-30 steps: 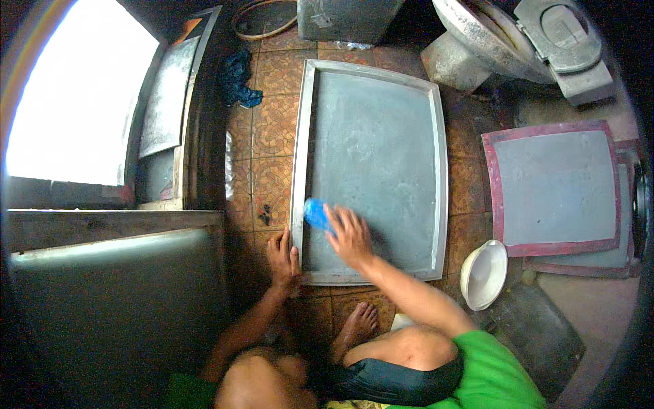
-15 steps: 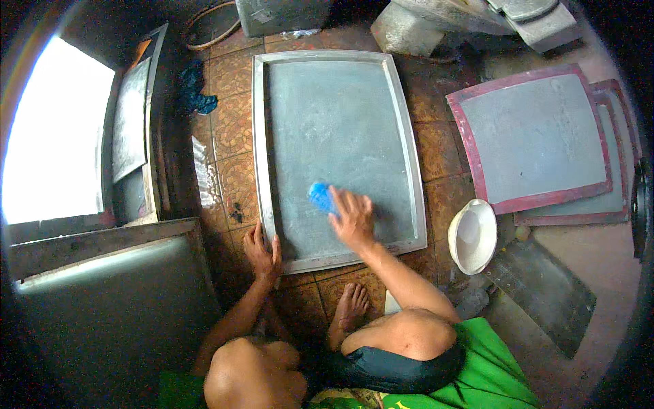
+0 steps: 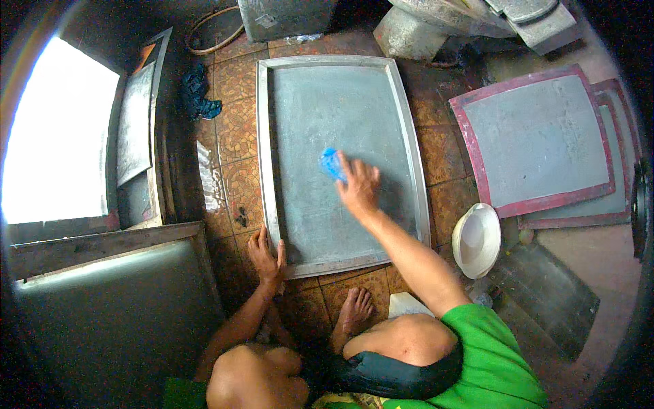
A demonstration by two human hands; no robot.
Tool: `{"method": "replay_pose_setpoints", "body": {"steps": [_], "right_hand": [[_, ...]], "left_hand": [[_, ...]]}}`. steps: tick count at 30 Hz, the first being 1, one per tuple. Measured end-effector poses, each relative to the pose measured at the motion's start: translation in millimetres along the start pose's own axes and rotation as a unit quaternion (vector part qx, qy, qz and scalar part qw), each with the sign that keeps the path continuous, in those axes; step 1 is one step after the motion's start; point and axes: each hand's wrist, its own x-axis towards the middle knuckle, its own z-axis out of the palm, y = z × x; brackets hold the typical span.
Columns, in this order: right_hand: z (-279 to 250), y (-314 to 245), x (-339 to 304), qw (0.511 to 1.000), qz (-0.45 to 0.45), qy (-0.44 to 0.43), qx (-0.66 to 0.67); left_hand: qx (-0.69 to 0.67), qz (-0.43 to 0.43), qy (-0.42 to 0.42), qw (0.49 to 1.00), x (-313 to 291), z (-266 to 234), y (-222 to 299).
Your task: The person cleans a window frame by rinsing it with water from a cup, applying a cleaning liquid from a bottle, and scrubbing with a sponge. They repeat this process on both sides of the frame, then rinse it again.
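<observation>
A large silk-screen frame with pale rails and wet grey-green mesh lies flat on the tiled floor in front of me. My right hand presses a blue sponge against the mesh, near its middle. The sponge is partly covered by my fingers. At the frame's near left corner, my left hand grips the left rail, its thumb on the inner side and its fingers along the outer side. Whitish, cloudy smears show on the mesh.
A white oval basin stands right of the frame. Several red-edged screens lie beyond it, above a dark flat panel. A toilet and a grey container stand at the back. Dark cloth lies left; another large frame leans nearby.
My right hand has slid the blue sponge away from me, up the mesh and slightly right. My left hand keeps its hold on the frame's corner.
</observation>
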Motion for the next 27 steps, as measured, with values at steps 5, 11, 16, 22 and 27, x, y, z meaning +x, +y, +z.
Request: {"method": "replay_pose_setpoints", "body": {"steps": [5, 11, 16, 22, 27], "right_hand": [[-11, -28, -96, 0.949, -0.303, -0.085, 0.028], [-23, 92, -16, 0.997, -0.025, -0.028, -0.064], [19, 83, 133, 0.983, 0.134, 0.078, -0.101], [24, -52, 55, 0.979, -0.188, -0.079, 0.024], [-6, 13, -9, 0.891, -0.433, -0.124, 0.061]], "left_hand": [[-0.016, -0.023, -0.022, 0.999, 1, 1, 4], [0.002, -0.043, -0.019, 0.999, 3, -3, 17], [-0.011, -0.011, -0.018, 1.000, 11, 4, 16], [0.013, -0.028, -0.022, 0.999, 4, -5, 8], [0.005, -0.033, -0.019, 0.999, 4, -5, 13]]}}
